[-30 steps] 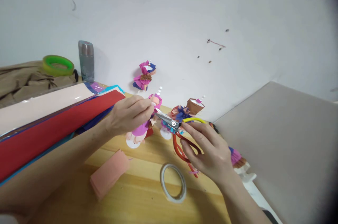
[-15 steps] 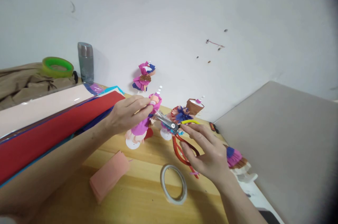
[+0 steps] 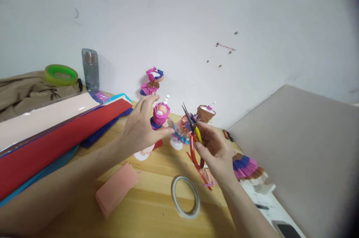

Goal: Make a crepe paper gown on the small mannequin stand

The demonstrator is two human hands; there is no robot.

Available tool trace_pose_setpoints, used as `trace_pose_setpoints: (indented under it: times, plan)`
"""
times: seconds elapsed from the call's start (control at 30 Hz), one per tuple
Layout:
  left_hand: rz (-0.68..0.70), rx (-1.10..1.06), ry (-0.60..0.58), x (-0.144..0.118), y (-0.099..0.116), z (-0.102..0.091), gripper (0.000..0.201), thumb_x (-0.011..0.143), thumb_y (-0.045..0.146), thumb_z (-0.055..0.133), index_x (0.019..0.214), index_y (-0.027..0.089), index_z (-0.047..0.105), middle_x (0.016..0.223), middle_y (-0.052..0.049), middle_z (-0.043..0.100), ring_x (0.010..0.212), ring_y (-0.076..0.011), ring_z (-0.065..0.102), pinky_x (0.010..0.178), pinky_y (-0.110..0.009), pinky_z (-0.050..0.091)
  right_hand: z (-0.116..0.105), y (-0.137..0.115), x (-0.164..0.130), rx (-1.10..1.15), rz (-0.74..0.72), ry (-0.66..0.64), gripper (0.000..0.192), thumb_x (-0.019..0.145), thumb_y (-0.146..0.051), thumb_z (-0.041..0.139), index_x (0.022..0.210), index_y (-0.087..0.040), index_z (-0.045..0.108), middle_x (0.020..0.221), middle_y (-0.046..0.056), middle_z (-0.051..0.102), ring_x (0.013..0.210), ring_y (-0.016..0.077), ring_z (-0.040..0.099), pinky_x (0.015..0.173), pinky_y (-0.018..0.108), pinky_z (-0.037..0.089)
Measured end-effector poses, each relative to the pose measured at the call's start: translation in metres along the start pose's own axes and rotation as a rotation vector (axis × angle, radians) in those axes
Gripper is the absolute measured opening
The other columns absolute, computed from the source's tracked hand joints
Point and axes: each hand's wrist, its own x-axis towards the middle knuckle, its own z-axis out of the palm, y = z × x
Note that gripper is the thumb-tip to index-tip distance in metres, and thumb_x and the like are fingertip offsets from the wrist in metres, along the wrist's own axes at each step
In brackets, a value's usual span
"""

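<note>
My left hand (image 3: 141, 122) is beside a paper-dressed figure (image 3: 161, 114) with a pink top and a white beaded tip. Its thumb and fingers are spread around the figure without visibly closing on it. My right hand (image 3: 217, 148) holds scissors (image 3: 193, 137) with red and yellow handles, their slim blades pointing up and slightly parted. Just behind the scissors stands another figure (image 3: 183, 127) in ruffled peach and blue paper. Below the left hand lies a stack of peach paper strips (image 3: 117, 189), and nearer me rests a white roll of tape (image 3: 185, 197).
Long coloured paper sheets (image 3: 61, 137) lie at the left, with a flask (image 3: 90, 69) and a green tape roll (image 3: 61, 75) behind. More paper figures stand by the wall, including a brown-topped one (image 3: 206, 112). A ruffled paper piece (image 3: 249, 168) and a phone (image 3: 287, 229) are at the right.
My left fingers have parted from the pink figure's top. My right hand has drawn the scissors away from it and turned the blades upward.
</note>
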Motion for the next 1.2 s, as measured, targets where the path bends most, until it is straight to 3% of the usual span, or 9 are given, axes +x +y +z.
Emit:
trace_pose_setpoints:
  times: [0.13, 0.27, 0.4, 0.63, 0.77, 0.87, 1.03, 1.2]
  plan:
    - [-0.133, -0.078, 0.015, 0.001, 0.002, 0.006, 0.049, 0.067, 0.018, 0.076, 0.110, 0.017, 0.054, 0.105, -0.009, 0.067, 0.094, -0.0230, 0.067, 0.083, -0.040, 0.056, 0.004, -0.002, -0.001, 0.189, 0.049, -0.044, 0.041, 0.092, -0.025, 0.053, 0.133, -0.022, 0.049, 0.121, 0.014, 0.062, 0.106, 0.0224, 0.065, 0.084, 0.035, 0.056]
    - [-0.106, -0.240, -0.028, 0.007, -0.012, 0.002, 0.036, 0.071, 0.013, 0.068, 0.106, 0.018, 0.058, 0.100, -0.007, 0.071, 0.091, -0.0188, 0.068, 0.082, -0.033, 0.056, -0.003, -0.010, 0.000, 0.023, -0.012, -0.111, 0.045, 0.087, -0.020, 0.057, 0.132, -0.024, 0.052, 0.117, 0.011, 0.061, 0.102, 0.0222, 0.062, 0.080, 0.035, 0.055]
    - [-0.092, -0.507, -0.180, 0.014, -0.030, -0.005, 0.040, 0.076, 0.013, 0.064, 0.116, 0.015, 0.058, 0.108, -0.011, 0.071, 0.092, -0.0166, 0.069, 0.079, -0.027, 0.058, -0.009, -0.021, 0.005, -0.162, -0.147, -0.104, 0.051, 0.083, -0.013, 0.060, 0.133, -0.024, 0.051, 0.105, 0.008, 0.062, 0.089, 0.0199, 0.061, 0.068, 0.032, 0.054]
    - [-0.376, -0.668, -0.368, 0.019, -0.026, -0.017, 0.049, 0.075, 0.021, 0.065, 0.123, 0.012, 0.059, 0.120, -0.013, 0.065, 0.103, -0.0216, 0.063, 0.093, -0.035, 0.052, -0.008, -0.025, 0.009, -0.390, -0.399, 0.007, 0.067, 0.081, -0.009, 0.065, 0.142, -0.026, 0.044, 0.100, 0.008, 0.059, 0.086, 0.0205, 0.061, 0.071, 0.034, 0.057]
    - [-0.400, -0.725, -0.370, 0.017, -0.027, -0.019, 0.058, 0.073, 0.021, 0.067, 0.129, 0.015, 0.056, 0.134, -0.014, 0.057, 0.116, -0.0251, 0.056, 0.102, -0.038, 0.046, -0.005, -0.028, 0.009, -0.330, -0.342, -0.035, 0.063, 0.083, -0.012, 0.064, 0.141, -0.025, 0.046, 0.102, 0.010, 0.059, 0.088, 0.0216, 0.060, 0.069, 0.034, 0.058]
    - [-0.408, -0.818, -0.360, 0.016, -0.033, -0.020, 0.051, 0.079, 0.029, 0.066, 0.128, 0.015, 0.058, 0.137, -0.015, 0.056, 0.122, -0.0275, 0.053, 0.102, -0.038, 0.044, -0.002, -0.030, 0.011, -0.292, -0.318, -0.089, 0.058, 0.085, -0.013, 0.062, 0.140, -0.025, 0.048, 0.103, 0.010, 0.059, 0.089, 0.0210, 0.061, 0.066, 0.031, 0.058]
    - [-0.512, -0.941, -0.307, 0.014, -0.038, -0.015, 0.049, 0.087, 0.049, 0.058, 0.118, 0.012, 0.066, 0.120, -0.016, 0.066, 0.111, -0.0268, 0.061, 0.095, -0.038, 0.047, 0.004, -0.028, 0.018, -0.286, -0.345, -0.124, 0.057, 0.086, -0.012, 0.062, 0.140, -0.024, 0.049, 0.105, 0.011, 0.061, 0.086, 0.0195, 0.061, 0.068, 0.032, 0.057]
    - [-0.565, -1.023, -0.296, 0.012, -0.034, -0.008, 0.041, 0.087, 0.047, 0.058, 0.105, 0.013, 0.071, 0.105, -0.013, 0.071, 0.107, -0.0254, 0.063, 0.096, -0.038, 0.046, 0.003, -0.031, 0.025, -0.350, -0.384, -0.131, 0.056, 0.085, -0.011, 0.063, 0.139, -0.020, 0.049, 0.101, 0.010, 0.060, 0.085, 0.0190, 0.060, 0.069, 0.031, 0.054]
